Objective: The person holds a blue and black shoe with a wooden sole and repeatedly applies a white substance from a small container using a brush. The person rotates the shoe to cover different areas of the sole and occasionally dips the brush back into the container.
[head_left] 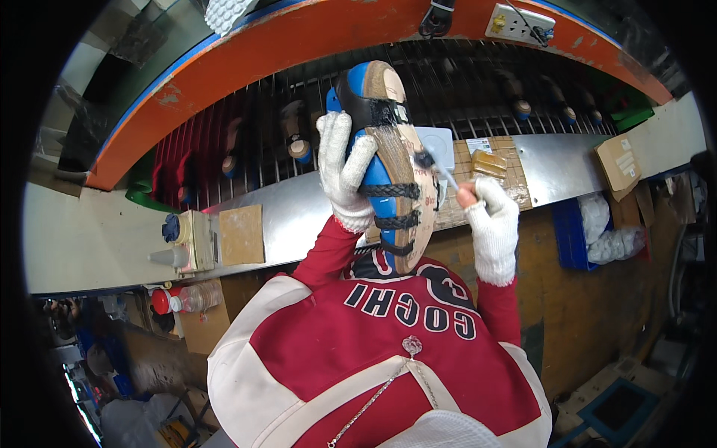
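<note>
sandal [399, 160] on its blue last [376, 176] is mid-frame, straps [396, 191] on, sole [424, 216] apparently mid-brushing, can't tell how much is left. left gloved hand [347, 168] half-curled, gripping its left side; right gloved hand [493, 216] nearly closed, pinching a slim brush [448, 176] at the sole. behind, up top, more sandals [297, 142] sit on a rack [261, 142].

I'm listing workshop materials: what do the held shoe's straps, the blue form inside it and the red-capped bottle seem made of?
Straps: probably leather or imitation, black with slight sheen; some look braided.
Blue form: likely hard plastic, smooth and evenly coloured.
Bottle: see-through and shiny, so probably plastic, though perhaps glass.
</note>
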`<state>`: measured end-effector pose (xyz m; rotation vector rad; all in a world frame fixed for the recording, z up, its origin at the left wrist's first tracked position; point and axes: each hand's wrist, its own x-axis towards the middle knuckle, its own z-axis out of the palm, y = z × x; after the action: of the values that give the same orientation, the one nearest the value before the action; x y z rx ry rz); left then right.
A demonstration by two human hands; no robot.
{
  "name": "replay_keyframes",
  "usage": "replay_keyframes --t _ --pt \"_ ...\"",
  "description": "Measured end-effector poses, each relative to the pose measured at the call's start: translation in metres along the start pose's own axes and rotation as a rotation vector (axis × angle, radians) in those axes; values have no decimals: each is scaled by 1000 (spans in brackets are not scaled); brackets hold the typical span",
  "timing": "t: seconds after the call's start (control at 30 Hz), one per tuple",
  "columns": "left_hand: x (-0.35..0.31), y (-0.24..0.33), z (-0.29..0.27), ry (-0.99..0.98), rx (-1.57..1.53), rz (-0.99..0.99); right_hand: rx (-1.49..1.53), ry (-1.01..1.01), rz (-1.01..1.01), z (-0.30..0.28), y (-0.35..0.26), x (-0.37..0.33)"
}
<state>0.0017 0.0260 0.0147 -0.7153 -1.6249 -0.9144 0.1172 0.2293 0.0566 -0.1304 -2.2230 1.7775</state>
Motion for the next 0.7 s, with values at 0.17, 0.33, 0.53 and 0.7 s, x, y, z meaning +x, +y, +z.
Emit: replay_keyframes --t 0.17,0.33,0.53,0.7 --pt "-4 -7 -12 -11 93 5 191 -62 154 4 -9 -36" --pt "-8 -6 -25 -61 130 -45 19 -10 48 17 -9 -39" --pt "-9 -11 -32 -54 172 5 -235 81 -124 21 -11 -26" --pt "-5 -14 -37 -63 196 18 -315 112 -243 24 -9 -17"
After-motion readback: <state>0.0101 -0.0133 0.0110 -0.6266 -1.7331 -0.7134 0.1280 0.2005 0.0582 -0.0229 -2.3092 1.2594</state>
